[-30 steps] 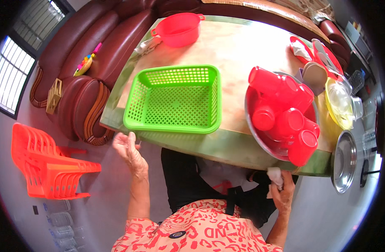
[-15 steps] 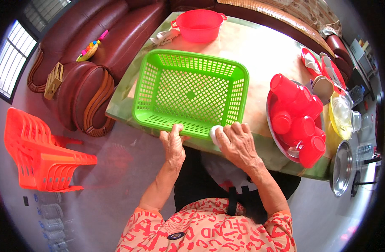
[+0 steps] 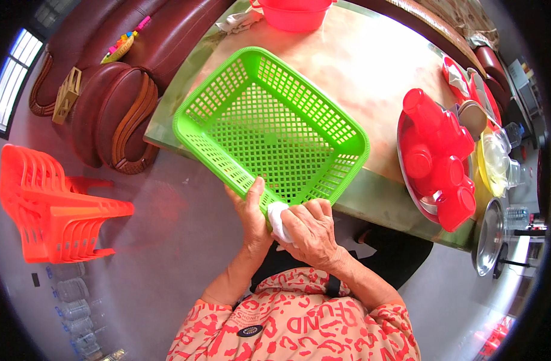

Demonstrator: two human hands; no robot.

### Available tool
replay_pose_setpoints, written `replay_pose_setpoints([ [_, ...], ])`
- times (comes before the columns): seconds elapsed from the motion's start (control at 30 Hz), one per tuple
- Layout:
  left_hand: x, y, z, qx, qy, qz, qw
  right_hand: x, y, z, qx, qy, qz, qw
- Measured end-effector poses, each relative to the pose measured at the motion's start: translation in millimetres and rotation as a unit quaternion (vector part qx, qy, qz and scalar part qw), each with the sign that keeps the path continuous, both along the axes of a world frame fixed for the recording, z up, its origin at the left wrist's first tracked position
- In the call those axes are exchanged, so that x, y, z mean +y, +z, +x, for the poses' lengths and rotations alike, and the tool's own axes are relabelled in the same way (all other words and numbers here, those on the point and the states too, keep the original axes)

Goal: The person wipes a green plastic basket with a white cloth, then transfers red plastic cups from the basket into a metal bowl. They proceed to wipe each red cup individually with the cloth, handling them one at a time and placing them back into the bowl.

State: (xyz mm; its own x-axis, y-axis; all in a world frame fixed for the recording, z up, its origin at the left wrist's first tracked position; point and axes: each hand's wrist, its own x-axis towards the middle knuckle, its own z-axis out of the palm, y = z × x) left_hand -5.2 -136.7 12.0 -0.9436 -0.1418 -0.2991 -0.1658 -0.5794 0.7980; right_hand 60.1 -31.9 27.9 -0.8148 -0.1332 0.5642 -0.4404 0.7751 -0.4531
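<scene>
A bright green plastic basket [image 3: 335, 186] with lattice walls and floor is held at its near corner, tilted and turned, partly over the table's front edge. My left hand [image 3: 252, 213] grips the rim there, thumb on the inner side and fingers hidden beneath. Close beside it, my right hand [image 3: 309, 231] is closed round a white cloth [image 3: 278, 220], pressing it against the rim at the same corner. Nothing lies in the basket.
On the table [image 3: 383, 66], a red basin [image 3: 294, 15] stands at the back. At right are a metal tray [image 3: 401, 174] of red cups [image 3: 433, 159], a yellow bowl [image 3: 483, 162] and a round steel tray [image 3: 489, 237]. Stacked orange chairs [image 3: 59, 210] stand left.
The basket has swung clockwise and come nearer to me, its near corner now toward my body. Both hands have moved closer together, the right one bringing the cloth left and down.
</scene>
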Motion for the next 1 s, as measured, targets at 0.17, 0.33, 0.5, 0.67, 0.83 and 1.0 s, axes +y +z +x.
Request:
replay_pose_setpoints([
  [0.17, -1.5, -2.6, 5.9, 0.105, -0.027, -0.072, 0.991, 32.6, 0.4, 4.1, -0.038, -0.01, 0.095, 0.995],
  [0.33, -1.9, 6.0, 13.0, 0.133, -0.052, -0.067, 0.987, 77.8, -0.1, -15.0, -0.026, -0.134, 0.204, 0.97],
  [0.5, -0.1, 8.0, 13.9, 0.142, -0.05, -0.085, 0.985, 85.9, 2.8, -15.5, -0.065, -0.271, 0.258, 0.925],
  [0.67, -4.1, 8.6, 13.6, 0.14, -0.072, -0.107, 0.982, 61.8, 14.1, 1.8, -0.184, -0.086, 0.174, 0.964],
  [0.83, -7.2, 14.0, 14.1, 0.108, -0.121, -0.077, 0.984, 58.8, 23.2, -12.4, -0.171, -0.057, 0.054, 0.982],
  [1.0, 1.4, 16.7, 18.8, 0.144, -0.119, -0.135, 0.973, 61.1, -11.5, -37.1, -0.116, -0.224, 0.255, 0.933],
])
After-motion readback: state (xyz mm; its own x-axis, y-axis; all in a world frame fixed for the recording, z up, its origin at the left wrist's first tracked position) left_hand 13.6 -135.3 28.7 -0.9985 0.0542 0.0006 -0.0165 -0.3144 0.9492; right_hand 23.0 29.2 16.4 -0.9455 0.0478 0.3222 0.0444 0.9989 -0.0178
